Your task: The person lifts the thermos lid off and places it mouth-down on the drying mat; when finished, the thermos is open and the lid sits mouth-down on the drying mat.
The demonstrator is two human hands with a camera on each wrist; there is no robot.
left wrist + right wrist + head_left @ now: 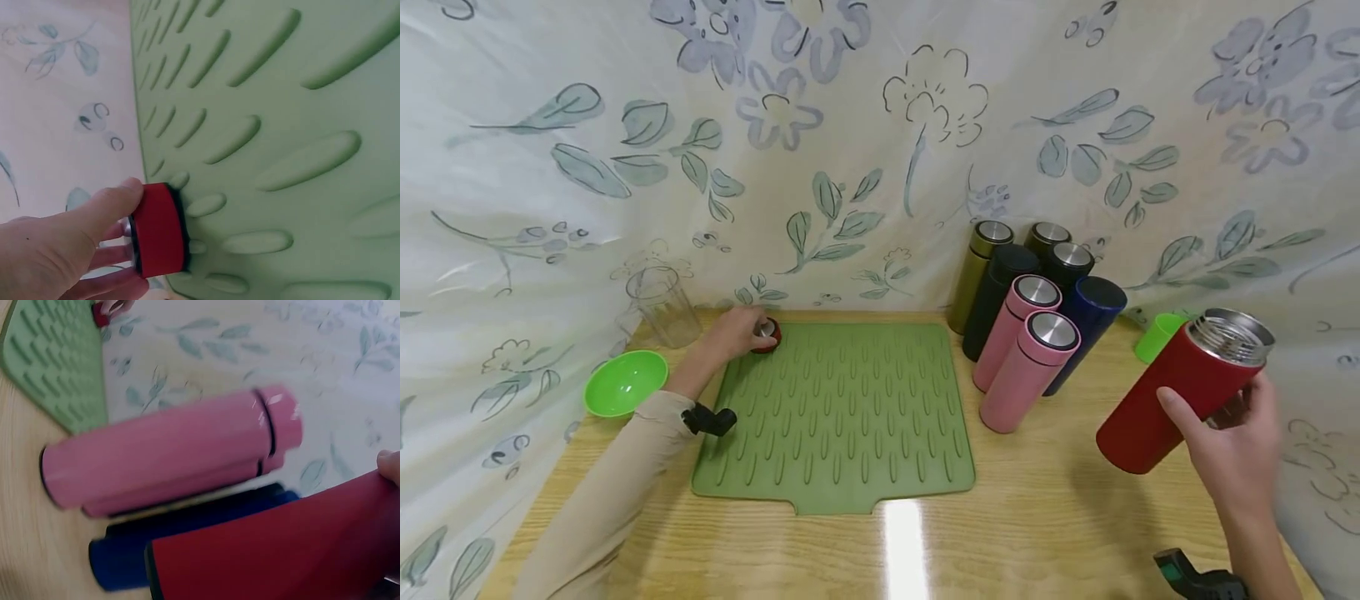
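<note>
My left hand (739, 332) grips a red bottle lid (160, 230) with a silver top, at the far left corner of the green drying mat (842, 408). In the left wrist view, thumb and fingers hold the lid from both sides, its underside against the mat. Over the table's right side, my right hand (1240, 450) holds a red thermos bottle (1172, 400) round its body. The bottle is tilted, and its bare steel mouth shows at the top. In the right wrist view, the red bottle overlaps the blue bottle behind it.
Right of the mat stand several lidded bottles: two pink (1026, 375), a blue (1093, 308), a black (1000, 292), an olive one (973, 275) and others behind. A green cup (1157, 337) is farther right. At left are a green bowl (625, 383) and a clear glass (664, 308).
</note>
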